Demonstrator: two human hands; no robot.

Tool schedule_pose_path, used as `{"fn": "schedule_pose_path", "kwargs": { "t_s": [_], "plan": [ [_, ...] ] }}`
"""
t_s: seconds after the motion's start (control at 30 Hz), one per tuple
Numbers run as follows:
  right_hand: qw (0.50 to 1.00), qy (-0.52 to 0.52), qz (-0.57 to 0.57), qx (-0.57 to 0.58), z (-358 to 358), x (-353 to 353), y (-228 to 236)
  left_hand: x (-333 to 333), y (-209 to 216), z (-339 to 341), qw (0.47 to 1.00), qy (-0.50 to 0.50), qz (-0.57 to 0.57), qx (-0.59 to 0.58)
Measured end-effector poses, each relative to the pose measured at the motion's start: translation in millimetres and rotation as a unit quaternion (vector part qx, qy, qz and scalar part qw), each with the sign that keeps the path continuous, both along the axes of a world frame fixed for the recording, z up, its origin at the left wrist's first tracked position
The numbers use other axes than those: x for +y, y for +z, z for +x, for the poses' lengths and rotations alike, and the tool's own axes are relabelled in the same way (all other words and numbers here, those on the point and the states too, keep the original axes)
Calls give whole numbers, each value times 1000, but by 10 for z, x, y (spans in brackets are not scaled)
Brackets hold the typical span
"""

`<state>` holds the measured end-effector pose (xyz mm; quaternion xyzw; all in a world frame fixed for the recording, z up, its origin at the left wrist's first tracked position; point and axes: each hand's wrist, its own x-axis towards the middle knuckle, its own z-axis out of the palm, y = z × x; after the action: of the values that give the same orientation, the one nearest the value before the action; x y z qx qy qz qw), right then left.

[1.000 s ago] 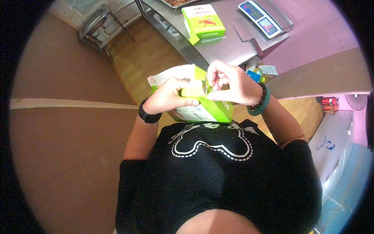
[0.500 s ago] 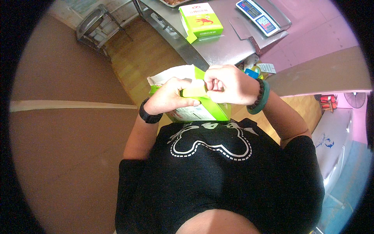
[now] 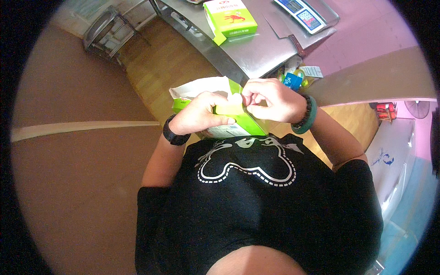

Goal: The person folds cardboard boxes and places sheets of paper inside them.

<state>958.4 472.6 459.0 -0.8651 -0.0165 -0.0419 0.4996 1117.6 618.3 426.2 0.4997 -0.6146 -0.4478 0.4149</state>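
Note:
Close in front of my chest is a green and white cardboard box (image 3: 247, 125), with a raised flap showing its white inside. My left hand (image 3: 204, 112) grips the box's near upper edge, thumb on the outer face and fingers reaching inside. At the right end, my right hand (image 3: 275, 101) has its fingers curled and pinched against the box's end flap. What exactly lies between those fingertips is partly hidden.
Ahead is a metal table (image 3: 261, 52) carrying another green and white box (image 3: 231, 20), a cleaver (image 3: 293, 40) and a digital scale (image 3: 302, 16). Small packages and tape (image 3: 295, 78) lie past its corner. A metal-framed chair (image 3: 101, 32) stands far left; a white chest (image 3: 389, 160) is at right.
The view has shifted slightly, so the table and its items sit a little higher and further left. Both hands keep their hold on the box, with the right fingers shifting slightly at its end.

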Motion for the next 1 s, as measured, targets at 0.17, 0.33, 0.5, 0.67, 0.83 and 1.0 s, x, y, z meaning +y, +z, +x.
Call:
{"fn": "schedule_pose_path", "kwargs": {
  "t_s": [0.17, 0.33, 0.5, 0.67, 0.83, 1.0],
  "plan": [
    [1000, -10, 10, 24, -52, 19, 9, -4, 33, -24, 1000, -4, 19, -9],
    [999, -26, 14, 38, -105, 153, -72, -3, 194, -266, 976, 19, 8, -215],
    [998, -53, -17, 0, -121, 169, -141, 51, 60, -237, 990, 38, 50, -123],
    [995, -61, -77, -11, -119, 221, -33, 34, 52, -262, 997, 48, -17, -52],
    [988, -6, -152, -5, -84, 160, -34, 70, 9, -256, 995, 56, 7, -84],
    [999, 19, 37, 10, -19, 50, -194, 70, 3, -207, 996, 70, -56, -20]
  ]
}}
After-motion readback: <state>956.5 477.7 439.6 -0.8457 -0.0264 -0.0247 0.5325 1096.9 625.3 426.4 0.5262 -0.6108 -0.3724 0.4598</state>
